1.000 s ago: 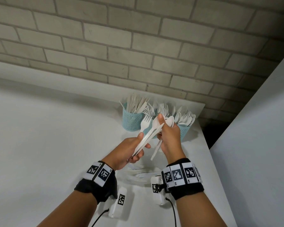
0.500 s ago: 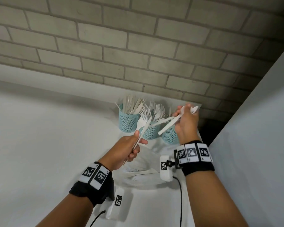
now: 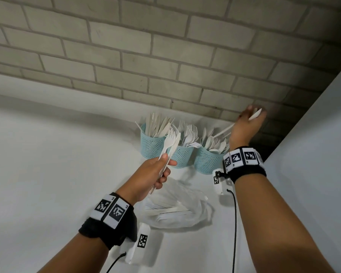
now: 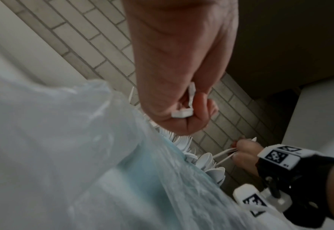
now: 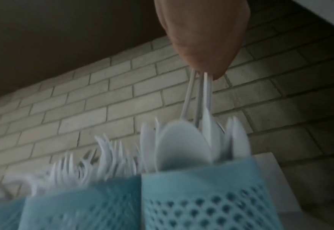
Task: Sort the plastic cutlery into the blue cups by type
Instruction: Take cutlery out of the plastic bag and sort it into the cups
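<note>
We see three blue cups in a row on the white table (image 3: 47, 174), close under the brick wall (image 3: 165, 56). All three are pale blue with walls pierced by small round holes. The left cup (image 3: 152, 146) holds knives, blades up and fanned out. The middle cup (image 3: 182, 157) holds forks, tines up. The right cup (image 3: 207, 161) holds spoons, bowls up; the cups stand just beside one another, seemingly touching.

Our left hand (image 3: 152, 176) is raised in front of the left and middle cups, fingers curled round the handles of a white fork (image 3: 168, 141) and a white knife (image 3: 175, 143). Both point up and away from us, side by side. In the left wrist view their handle ends stick out below the closed fist.

Our right hand (image 3: 246, 127) is lifted over the right cup, near the wall, fingers closed on thin white handles (image 3: 223, 132). The right wrist view shows two of these handles (image 5: 198, 95) running down from the fingertips into the spoon bowls at the cup's mouth. Both wrist views are blurred.

More white cutlery (image 3: 165, 208) lies on the table inside a clear plastic bag (image 3: 197, 211), near us, between our two forearms
</note>
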Demonstrator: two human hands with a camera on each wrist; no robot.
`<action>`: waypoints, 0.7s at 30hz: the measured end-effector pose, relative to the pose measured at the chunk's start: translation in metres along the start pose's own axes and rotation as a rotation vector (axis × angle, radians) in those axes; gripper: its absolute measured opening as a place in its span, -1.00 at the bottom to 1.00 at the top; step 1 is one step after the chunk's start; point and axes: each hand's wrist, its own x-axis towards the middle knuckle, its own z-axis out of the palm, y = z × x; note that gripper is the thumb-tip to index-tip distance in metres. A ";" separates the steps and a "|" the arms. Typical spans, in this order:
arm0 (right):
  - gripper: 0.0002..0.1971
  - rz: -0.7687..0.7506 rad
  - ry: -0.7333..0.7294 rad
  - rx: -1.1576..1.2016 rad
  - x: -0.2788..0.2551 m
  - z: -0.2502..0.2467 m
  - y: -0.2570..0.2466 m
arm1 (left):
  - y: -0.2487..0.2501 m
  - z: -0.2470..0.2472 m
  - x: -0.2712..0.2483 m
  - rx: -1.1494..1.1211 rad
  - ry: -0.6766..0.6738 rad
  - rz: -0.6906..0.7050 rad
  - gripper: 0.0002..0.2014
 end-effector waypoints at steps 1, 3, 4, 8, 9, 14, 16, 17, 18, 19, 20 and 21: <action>-0.96 0.003 -0.049 -0.056 -0.002 0.000 0.009 | 0.000 0.000 0.000 -0.004 0.002 -0.004 -0.60; -0.87 0.042 -0.141 -0.144 -0.006 0.001 0.025 | 0.000 0.000 0.001 -0.023 0.003 -0.016 -0.60; -0.81 0.077 -0.176 -0.167 -0.008 0.001 0.032 | -0.001 0.000 0.001 -0.033 0.003 -0.023 -0.60; -0.69 0.117 -0.235 -0.328 -0.006 0.005 0.042 | 0.000 -0.003 0.000 -0.068 0.005 -0.042 -0.60; -0.69 0.084 -0.260 -0.411 -0.005 0.004 0.043 | 0.000 -0.004 0.000 -0.084 0.004 -0.042 -0.60; -0.65 0.005 -0.552 -0.850 -0.011 0.005 0.049 | -0.003 -0.006 0.001 -0.156 -0.034 -0.043 -0.69; -0.65 -0.073 -0.557 -0.911 -0.013 0.008 0.041 | -0.004 -0.008 0.000 -0.178 -0.044 -0.041 -0.73; -0.66 -0.174 -0.520 -0.895 -0.015 0.010 0.035 | -0.004 -0.009 -0.001 -0.181 -0.047 -0.037 -0.74; -0.67 -0.281 -0.478 -0.861 -0.019 0.012 0.028 | -0.004 -0.009 -0.001 -0.181 -0.049 -0.031 -0.75; -0.71 -0.336 -0.459 -0.784 -0.027 0.014 0.018 | -0.004 -0.010 -0.002 -0.180 -0.050 -0.027 -0.76; -0.75 -0.324 -0.490 -0.679 -0.038 0.015 0.004 | -0.005 -0.010 -0.002 -0.178 -0.049 -0.023 -0.77; -0.77 -0.259 -0.566 -0.584 -0.050 0.016 -0.009 | -0.004 -0.010 -0.002 -0.174 -0.045 -0.020 -0.78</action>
